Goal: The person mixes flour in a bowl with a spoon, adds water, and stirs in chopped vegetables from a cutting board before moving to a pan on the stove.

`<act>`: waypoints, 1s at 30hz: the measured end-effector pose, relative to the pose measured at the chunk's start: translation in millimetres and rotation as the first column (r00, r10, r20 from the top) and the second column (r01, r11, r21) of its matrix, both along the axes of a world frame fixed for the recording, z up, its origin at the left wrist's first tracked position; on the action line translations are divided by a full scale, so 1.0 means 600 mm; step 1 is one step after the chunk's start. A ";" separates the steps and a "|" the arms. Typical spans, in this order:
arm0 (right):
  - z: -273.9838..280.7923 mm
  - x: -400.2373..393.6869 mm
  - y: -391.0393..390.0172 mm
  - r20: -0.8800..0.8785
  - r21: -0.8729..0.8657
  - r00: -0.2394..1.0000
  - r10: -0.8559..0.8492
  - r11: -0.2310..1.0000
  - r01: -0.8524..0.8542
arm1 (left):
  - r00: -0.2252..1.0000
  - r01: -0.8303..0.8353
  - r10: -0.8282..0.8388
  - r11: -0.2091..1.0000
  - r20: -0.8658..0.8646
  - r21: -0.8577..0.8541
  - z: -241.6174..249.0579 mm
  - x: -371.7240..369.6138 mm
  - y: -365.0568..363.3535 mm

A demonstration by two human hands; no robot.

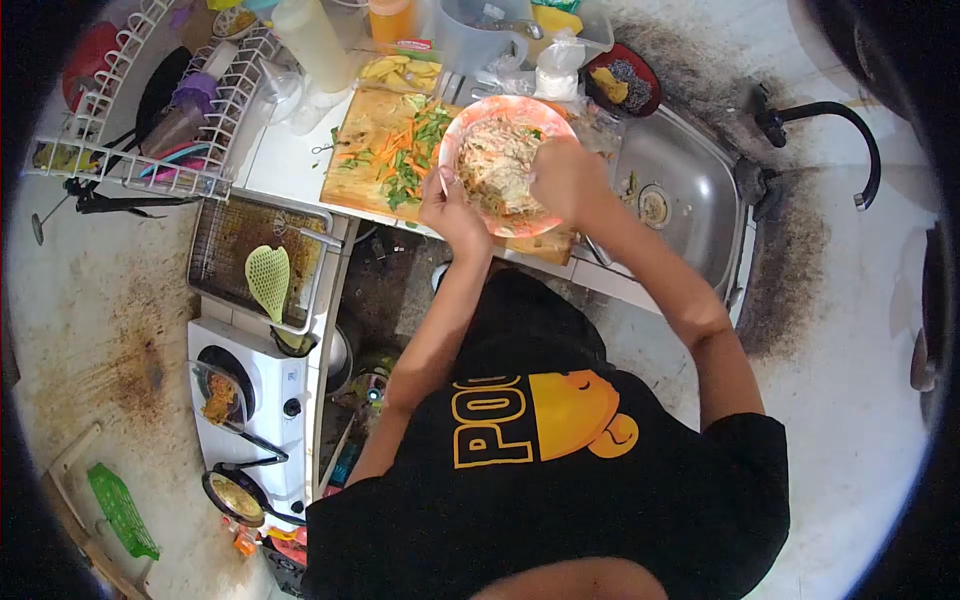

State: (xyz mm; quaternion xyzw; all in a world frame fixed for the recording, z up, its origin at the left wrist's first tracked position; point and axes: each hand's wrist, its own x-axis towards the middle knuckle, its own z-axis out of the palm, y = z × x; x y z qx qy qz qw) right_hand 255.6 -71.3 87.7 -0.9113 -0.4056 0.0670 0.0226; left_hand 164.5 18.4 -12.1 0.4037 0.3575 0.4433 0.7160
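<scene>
The pink bowl (pixel 505 165) is steadied at its rim by the closed left hand (pixel 452 205); the right hand (pixel 562 175) seemingly cupped into the shredded mix (pixel 495 160), grip unclear

bottles (pixel 312 40) and jug (pixel 478 38) crowd behind the cutting board (pixel 370 165); sink (pixel 690 190) basin lies open.

We can read only one text: large yellow letters "POO" on our black T-shirt (pixel 560 470), beside a yellow cartoon shape; the rest of the word is hidden.
</scene>
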 end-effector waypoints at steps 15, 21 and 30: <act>0.069 0.029 0.012 0.057 -0.070 0.998 0.027 0.997 -0.023 | 0.999 -0.030 0.031 0.998 -0.019 0.046 0.004 0.011 0.002; 0.072 0.030 -0.038 0.179 -0.168 0.982 -0.055 0.982 0.086 | 0.991 -0.100 0.109 0.989 -0.079 0.112 0.005 0.010 -0.008; 0.080 0.026 -0.039 0.231 -0.070 0.972 0.043 0.997 -0.028 | 0.997 -0.076 0.078 0.996 -0.021 0.052 -0.008 0.014 -0.006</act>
